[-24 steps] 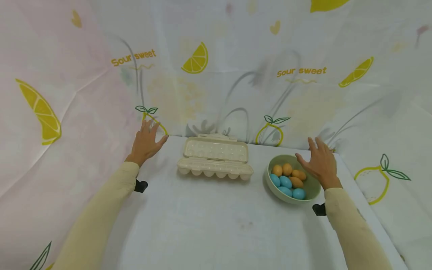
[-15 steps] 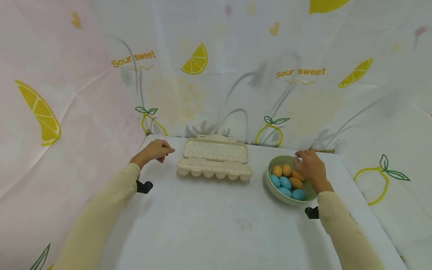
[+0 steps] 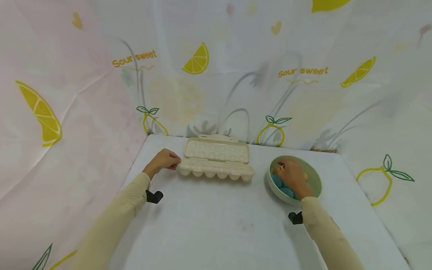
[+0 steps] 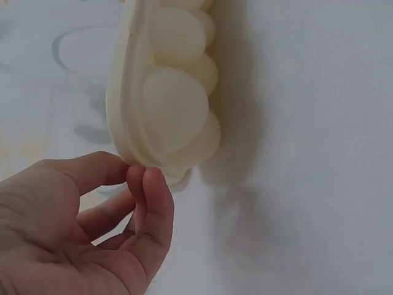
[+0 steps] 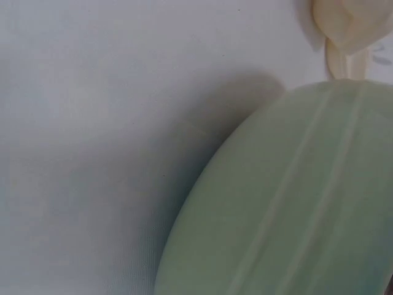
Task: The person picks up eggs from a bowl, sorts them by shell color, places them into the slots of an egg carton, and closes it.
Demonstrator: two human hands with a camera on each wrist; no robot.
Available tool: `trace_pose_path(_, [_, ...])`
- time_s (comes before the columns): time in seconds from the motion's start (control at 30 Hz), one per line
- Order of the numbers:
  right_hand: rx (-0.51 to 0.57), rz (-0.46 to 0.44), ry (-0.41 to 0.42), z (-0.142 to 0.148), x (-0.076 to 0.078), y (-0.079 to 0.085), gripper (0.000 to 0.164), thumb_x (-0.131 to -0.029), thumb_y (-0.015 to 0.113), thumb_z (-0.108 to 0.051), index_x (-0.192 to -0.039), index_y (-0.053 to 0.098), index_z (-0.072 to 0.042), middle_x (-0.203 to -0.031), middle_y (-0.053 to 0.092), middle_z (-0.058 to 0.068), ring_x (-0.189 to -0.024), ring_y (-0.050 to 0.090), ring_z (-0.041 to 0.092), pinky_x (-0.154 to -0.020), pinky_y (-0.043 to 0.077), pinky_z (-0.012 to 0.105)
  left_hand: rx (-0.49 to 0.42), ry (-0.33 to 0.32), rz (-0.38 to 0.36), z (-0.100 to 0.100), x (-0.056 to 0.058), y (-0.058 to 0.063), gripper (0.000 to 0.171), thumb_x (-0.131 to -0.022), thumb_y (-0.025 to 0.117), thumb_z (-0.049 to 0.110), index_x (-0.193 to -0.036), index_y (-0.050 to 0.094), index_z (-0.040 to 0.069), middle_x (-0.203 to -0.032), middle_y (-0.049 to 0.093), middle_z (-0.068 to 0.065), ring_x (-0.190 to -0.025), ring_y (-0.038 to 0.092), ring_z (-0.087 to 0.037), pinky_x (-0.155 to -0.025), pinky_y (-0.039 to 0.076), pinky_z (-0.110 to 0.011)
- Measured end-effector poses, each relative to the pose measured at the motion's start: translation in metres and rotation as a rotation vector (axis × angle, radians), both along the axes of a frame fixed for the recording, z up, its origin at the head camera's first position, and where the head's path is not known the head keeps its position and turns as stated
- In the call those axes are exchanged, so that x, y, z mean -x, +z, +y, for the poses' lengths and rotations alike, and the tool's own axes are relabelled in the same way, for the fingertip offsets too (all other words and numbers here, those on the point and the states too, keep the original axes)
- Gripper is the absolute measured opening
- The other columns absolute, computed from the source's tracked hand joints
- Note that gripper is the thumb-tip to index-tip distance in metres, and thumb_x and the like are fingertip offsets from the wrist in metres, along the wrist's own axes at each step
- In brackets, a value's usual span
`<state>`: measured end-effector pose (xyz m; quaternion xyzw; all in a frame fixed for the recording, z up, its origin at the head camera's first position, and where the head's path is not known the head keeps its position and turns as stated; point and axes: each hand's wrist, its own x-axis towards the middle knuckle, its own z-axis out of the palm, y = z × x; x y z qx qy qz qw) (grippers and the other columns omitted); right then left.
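At the left end of a cream egg carton (image 3: 216, 169), my left hand (image 3: 164, 160) pinches the rim between thumb and fingertips, seen close in the left wrist view with the carton's rounded cups (image 4: 175, 107). The carton lies with its lid folded back. My right hand (image 3: 293, 175) reaches down into a pale green bowl (image 3: 316, 178), its fingers curled at an orange egg (image 3: 277, 170). Blue eggs (image 3: 287, 192) show beside and below that hand, which covers most of the others. In the right wrist view the bowl's outer wall (image 5: 264, 203) hides the fingers.
A white cloth covers the table (image 3: 216, 225), and a lemon-print curtain (image 3: 236, 93) hangs right behind its back edge. The bowl stands to the right of the carton. Black wrist cameras (image 3: 154, 197) sit under both forearms.
My left hand has come right and down from beside the carton to its left end, fingers closing. My right hand has moved left and down into the bowl, its fingers curling.
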<state>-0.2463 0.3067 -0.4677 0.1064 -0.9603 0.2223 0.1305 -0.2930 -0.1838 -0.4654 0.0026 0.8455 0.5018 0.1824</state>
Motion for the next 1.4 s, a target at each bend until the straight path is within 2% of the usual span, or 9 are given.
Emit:
trace_pose_path(0.27, [0.053,-0.131,-0.049,0.006,0.003,0.0,0.034,-0.087,0.058,-0.012,-0.111,0.064,0.011,-0.11,0.064,0.029,-0.101,0.06,0.044,-0.085,0.047,0.058,-0.129,0.075,-0.184,-0.002,-0.004,-0.005,0.032,-0.092,0.064,0.006,-0.115,0.06,-0.016,-0.078,0.064,-0.007,-0.066,0.064,-0.011,-0.067,0.055,-0.025])
trace_pose_path(0.43, [0.043,-0.19,-0.075,0.005,0.002,0.003,0.039,-0.09,0.063,-0.019,-0.115,0.062,0.012,-0.113,0.062,0.031,-0.104,0.059,0.045,-0.087,0.046,0.058,-0.144,0.075,-0.192,-0.005,-0.006,-0.01,0.031,-0.088,0.068,0.002,-0.112,0.062,-0.016,-0.079,0.067,-0.007,-0.067,0.065,-0.011,-0.069,0.055,-0.026])
trace_pose_path(0.63, [0.024,-0.184,-0.08,0.004,0.002,0.006,0.037,-0.088,0.067,-0.018,-0.109,0.064,0.012,-0.109,0.064,0.03,-0.1,0.061,0.044,-0.085,0.047,0.058,-0.142,0.026,-0.227,-0.006,-0.013,-0.015,0.032,-0.085,0.069,-0.003,-0.112,0.059,-0.018,-0.081,0.068,-0.009,-0.069,0.066,-0.013,-0.074,0.056,-0.03])
trace_pose_path(0.77, [-0.014,-0.155,-0.069,0.003,0.006,0.005,0.025,-0.083,0.068,-0.014,-0.092,0.068,0.01,-0.088,0.067,0.023,-0.082,0.063,0.037,-0.075,0.051,0.051,-0.134,0.03,-0.248,-0.003,-0.017,-0.017,0.032,-0.084,0.07,-0.004,-0.111,0.059,-0.015,-0.079,0.067,-0.008,-0.067,0.066,-0.012,-0.072,0.056,-0.029])
trace_pose_path(0.83, [-0.028,-0.16,-0.07,0.002,0.008,0.005,0.018,-0.08,0.068,-0.012,-0.075,0.064,0.005,-0.069,0.061,0.013,-0.065,0.055,0.028,-0.06,0.048,0.043,-0.131,0.027,-0.239,-0.003,-0.017,-0.017,0.031,-0.084,0.07,-0.004,-0.111,0.059,-0.015,-0.08,0.067,-0.008,-0.067,0.065,-0.012,-0.072,0.056,-0.029])
trace_pose_path(0.93, [-0.025,-0.177,-0.065,-0.001,0.01,0.006,0.029,-0.077,0.067,-0.009,-0.056,0.047,-0.006,-0.054,0.039,0.0,-0.05,0.036,0.017,-0.047,0.032,0.032,-0.134,0.042,-0.219,-0.004,-0.018,-0.016,0.032,-0.084,0.071,-0.004,-0.112,0.059,-0.014,-0.082,0.067,-0.009,-0.068,0.065,-0.013,-0.072,0.056,-0.03])
trace_pose_path(1.1, [-0.016,-0.259,-0.093,-0.007,0.015,0.013,0.038,-0.071,0.063,-0.007,-0.05,0.032,-0.014,-0.05,0.022,-0.005,-0.047,0.02,0.011,-0.043,0.021,0.026,-0.117,0.062,-0.159,-0.007,-0.019,-0.015,0.034,-0.082,0.073,-0.002,-0.112,0.06,-0.012,-0.087,0.065,-0.009,-0.073,0.064,-0.013,-0.076,0.054,-0.03])
trace_pose_path(1.23, [-0.032,-0.393,-0.167,-0.01,0.02,0.021,0.04,-0.074,0.065,-0.012,-0.049,0.033,-0.014,-0.05,0.026,-0.003,-0.048,0.024,0.014,-0.044,0.027,0.028,-0.135,0.075,-0.139,-0.007,-0.022,-0.018,0.034,-0.083,0.073,-0.002,-0.112,0.061,-0.013,-0.089,0.066,-0.009,-0.074,0.065,-0.013,-0.08,0.054,-0.034])
trace_pose_path(1.4, [-0.077,-0.479,-0.214,-0.011,0.025,0.024,0.026,-0.073,0.068,-0.016,-0.06,0.049,-0.004,-0.068,0.052,0.012,-0.066,0.045,0.026,-0.062,0.045,0.038,-0.193,0.114,-0.086,-0.003,-0.027,-0.022,0.036,-0.081,0.074,-0.005,-0.114,0.061,-0.013,-0.089,0.068,-0.011,-0.074,0.065,-0.012,-0.079,0.055,-0.033])
